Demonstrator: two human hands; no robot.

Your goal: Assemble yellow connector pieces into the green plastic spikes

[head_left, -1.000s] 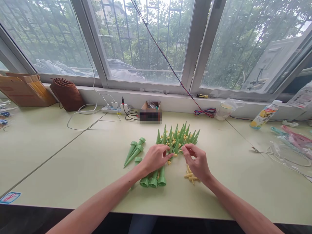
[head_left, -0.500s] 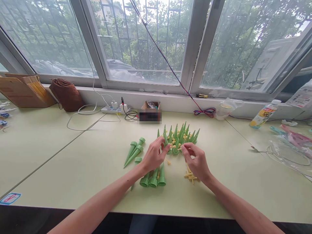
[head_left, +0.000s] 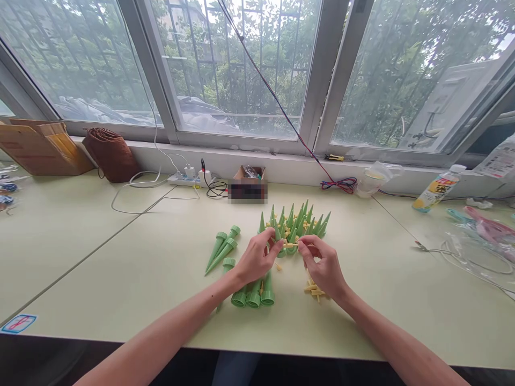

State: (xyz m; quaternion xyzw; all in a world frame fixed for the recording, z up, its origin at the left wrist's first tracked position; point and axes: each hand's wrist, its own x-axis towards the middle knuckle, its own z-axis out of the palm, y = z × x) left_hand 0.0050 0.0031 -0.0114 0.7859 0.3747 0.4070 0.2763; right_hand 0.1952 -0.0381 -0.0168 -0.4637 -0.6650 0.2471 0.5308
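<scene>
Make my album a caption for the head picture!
Left hand and right hand pinch yellow plastic pieces near green plastic spikes.

Looks like a small hand-assembly workshop, judging by the long pale-green counter (head_left: pixel 140 289) below sliding windows (head_left: pixel 241 75), the plugged-in power strip (head_left: pixel 176 179), bundled red-and-blue wire (head_left: pixel 340 185), an open cardboard carton (head_left: pixel 36 153), many matching green plastic spikes (head_left: pixel 300 220) and a loose heap of yellow fittings (head_left: pixel 316 292)

soft daylight comes through the windows (head_left: pixel 241 69), bright and hazy on the glass; the pale table (head_left: pixel 161 279) shows faint shadows, straight lines slant with wide-angle stretch, and a small dark patch (head_left: pixel 247 191) is pixelated.
</scene>
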